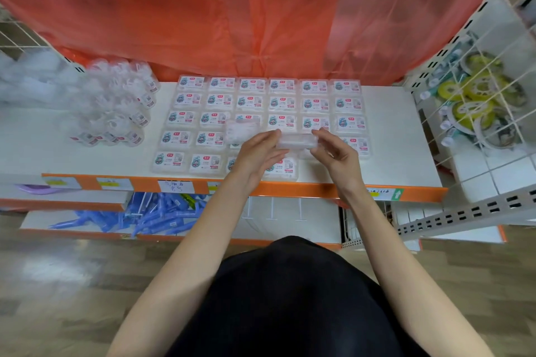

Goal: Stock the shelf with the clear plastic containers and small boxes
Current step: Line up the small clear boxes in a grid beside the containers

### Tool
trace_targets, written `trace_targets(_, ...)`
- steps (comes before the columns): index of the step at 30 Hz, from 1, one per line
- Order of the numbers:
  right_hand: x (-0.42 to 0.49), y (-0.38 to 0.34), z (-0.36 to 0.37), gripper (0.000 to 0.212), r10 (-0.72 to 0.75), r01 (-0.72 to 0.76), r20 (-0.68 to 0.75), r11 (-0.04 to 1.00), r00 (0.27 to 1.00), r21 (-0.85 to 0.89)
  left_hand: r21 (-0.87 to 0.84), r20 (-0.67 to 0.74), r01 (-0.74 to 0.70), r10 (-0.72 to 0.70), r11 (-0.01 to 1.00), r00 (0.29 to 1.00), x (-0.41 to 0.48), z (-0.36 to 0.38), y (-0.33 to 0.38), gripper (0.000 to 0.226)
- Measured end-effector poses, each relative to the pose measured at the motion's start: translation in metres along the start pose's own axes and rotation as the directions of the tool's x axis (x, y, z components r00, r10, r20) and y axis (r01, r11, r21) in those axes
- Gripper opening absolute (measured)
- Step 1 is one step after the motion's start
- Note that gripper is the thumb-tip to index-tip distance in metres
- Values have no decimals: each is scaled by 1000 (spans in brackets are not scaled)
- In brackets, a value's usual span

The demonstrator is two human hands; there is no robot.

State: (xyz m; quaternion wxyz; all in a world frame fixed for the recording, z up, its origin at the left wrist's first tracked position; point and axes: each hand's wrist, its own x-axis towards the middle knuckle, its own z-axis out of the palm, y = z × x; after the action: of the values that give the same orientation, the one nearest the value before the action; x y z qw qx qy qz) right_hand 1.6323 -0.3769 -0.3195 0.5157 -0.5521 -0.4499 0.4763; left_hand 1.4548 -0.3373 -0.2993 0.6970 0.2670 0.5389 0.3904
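Seen from beside the aisle: one clear box (295, 140) is held above the shelf (391, 139), over the near rows of the grid of labelled boxes (252, 103) already laid flat there. The left hand (261, 153) pinches its left end and the right hand (333, 151) its right end, fingers curled narrowly about it. The box is blurred, so how firmly it is held cannot be told. A second blurred clear shape (242, 129) sits just left of it; whether it is carried or lies on the rows cannot be told either. The likely slot is the bare patch (319, 172) at the front right of the grid, close to the orange edge strip (290, 188). Main risks, as judged from here: a smooth, light box pinched only at its ends may slip and drop onto the rows beneath, knocking them out of line. Set too near the front edge, it could slide off to the floor. Both forearms cross the front row, so a wrist lowered carelessly may push those boxes forward or askew. The heap of clear round containers (121, 101) at the left lies well apart and looks safe from this move, though it appears loosely piled and could roll if the shelf is jolted.
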Motion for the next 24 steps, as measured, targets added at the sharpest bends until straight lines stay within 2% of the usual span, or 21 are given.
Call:
trace_targets(3, -3, 4, 1, 42, 26, -26, 0, 1000, 1000, 11, -9, -12, -45, 45, 999, 999, 0, -1, -4, 17)
trace_targets(7, 3, 4, 3, 38, 213, -193, -75, 958, 974, 213, 71, 40, -96, 93, 993, 995, 2, -4, -7, 29)
trace_targets(10, 9, -2, 6, 37, 305, -276, -90, 930, 948, 243, 107, 70, -137, 130, 985, 989, 3, -3, -7, 34)
trace_targets(14, 12, -4, 12, 35, 339, -321, -70, 928, 938, 190, 141, 78, -181, 171, 973, 982, 3, 1, -5, 35)
trace_targets(17, 10, -7, 13, 30, 386, -344, -90, 888, 918, 305, 38, 9, -155, 155, 987, 988, 3, 2, -4, 31)
trace_targets(19, 10, -6, 11, 32, 410, -354, -92, 865, 907, 356, 14, -10, -131, 131, 991, 991, 3, 3, -4, 35)
trace_targets(21, 9, -4, 11, 36, 422, -371, -76, 857, 903, 357, 60, -9, -121, 121, 991, 993, 2, 5, -5, 37)
trace_targets(24, 7, -2, 14, 40, 423, -383, -40, 853, 905, 353, 181, 24, -170, 169, 969, 985, 0, 11, -11, 25)
